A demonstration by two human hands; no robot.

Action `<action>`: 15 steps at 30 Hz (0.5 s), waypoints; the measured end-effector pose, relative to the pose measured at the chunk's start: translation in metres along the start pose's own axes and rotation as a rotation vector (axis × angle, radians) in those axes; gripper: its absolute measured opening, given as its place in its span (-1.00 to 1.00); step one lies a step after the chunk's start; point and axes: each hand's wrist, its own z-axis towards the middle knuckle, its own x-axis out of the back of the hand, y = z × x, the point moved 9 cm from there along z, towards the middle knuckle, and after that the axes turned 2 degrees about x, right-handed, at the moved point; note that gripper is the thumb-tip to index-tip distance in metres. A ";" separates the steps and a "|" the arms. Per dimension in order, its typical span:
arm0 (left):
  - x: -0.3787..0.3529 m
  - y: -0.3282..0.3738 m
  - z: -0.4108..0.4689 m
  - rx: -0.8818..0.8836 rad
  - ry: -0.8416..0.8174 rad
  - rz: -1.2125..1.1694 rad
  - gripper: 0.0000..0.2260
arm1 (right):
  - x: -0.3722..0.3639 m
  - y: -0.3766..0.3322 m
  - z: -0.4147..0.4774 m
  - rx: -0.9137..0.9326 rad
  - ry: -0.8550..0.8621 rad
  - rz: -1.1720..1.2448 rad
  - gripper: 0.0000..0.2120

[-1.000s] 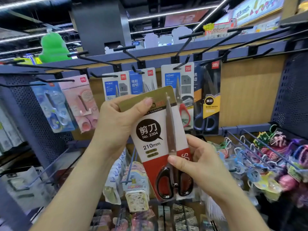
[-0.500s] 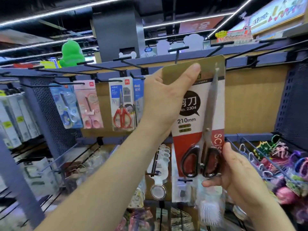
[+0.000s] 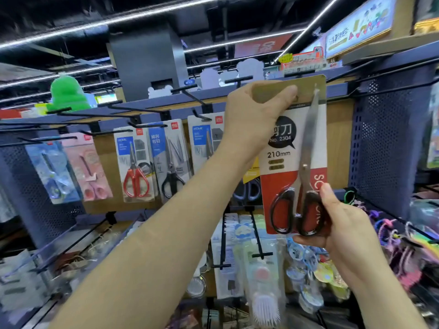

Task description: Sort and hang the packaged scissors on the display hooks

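Note:
A packaged pair of black-handled scissors (image 3: 294,162) on a gold, white and red card marked 210mm is held upright against the top rail of the display. My left hand (image 3: 251,115) pinches the card's gold top edge, thumb in front. My right hand (image 3: 342,233) grips the card's lower right corner beside the handles. A black display hook (image 3: 238,80) sticks out just left of the card's top. Other scissor packs hang on hooks to the left: red-handled (image 3: 135,162), black-handled (image 3: 169,160), pink (image 3: 86,167) and blue (image 3: 51,169).
Several bare black hooks (image 3: 190,91) jut from the blue rail toward me. A perforated dark panel (image 3: 389,150) walls the right side. Below hang brushes (image 3: 263,302) and other small goods, and colourful hair ties (image 3: 392,233) hang on pegs at the lower right.
Both hands have lifted the scissor card up and to the right, from chest height in front of the hung packs to the top rail. The grips are unchanged.

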 end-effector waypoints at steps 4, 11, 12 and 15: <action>-0.012 -0.015 0.010 0.051 -0.003 0.002 -0.92 | 0.006 0.007 0.006 -0.051 0.006 -0.021 -0.51; -0.017 -0.015 0.022 0.028 0.013 0.002 -0.94 | 0.006 0.009 0.011 -0.056 -0.084 0.065 -0.59; -0.016 -0.017 0.024 0.036 0.024 -0.001 -0.93 | 0.003 0.007 0.009 -0.053 -0.123 0.101 -0.62; -0.015 -0.020 0.027 0.039 0.030 0.036 -0.90 | 0.001 0.001 0.007 0.020 -0.153 0.088 -0.71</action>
